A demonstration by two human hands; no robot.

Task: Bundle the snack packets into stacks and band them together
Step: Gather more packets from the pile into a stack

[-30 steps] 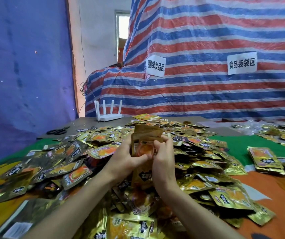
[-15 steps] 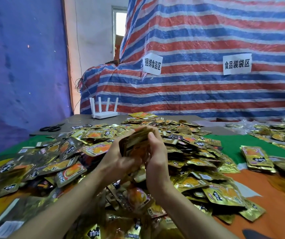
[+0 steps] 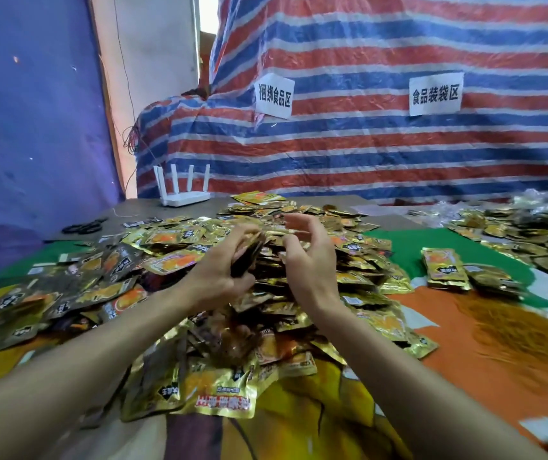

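A big heap of gold and orange snack packets [image 3: 179, 247] covers the table in front of me. My left hand [image 3: 219, 270] grips a small stack of packets [image 3: 249, 250] edge-on above the heap, its thumb under the stack. My right hand [image 3: 312, 260] hovers just right of the stack, apart from it, fingers loosely curled and holding nothing that I can see. No band shows on the stack. A finished-looking stack of packets [image 3: 443, 268] lies on the green cloth to the right.
A white router [image 3: 184, 190] stands at the table's back left, with black scissors [image 3: 83, 226] nearby. A pile of orange rubber bands [image 3: 514, 327] lies on the cloth at right. More packets [image 3: 531, 234] are spread at far right. A striped tarp [image 3: 365, 144] hangs behind.
Both hands held the stack together before; now my right hand has come off it and moved right, while my left hand keeps the stack, tilted edge-on.
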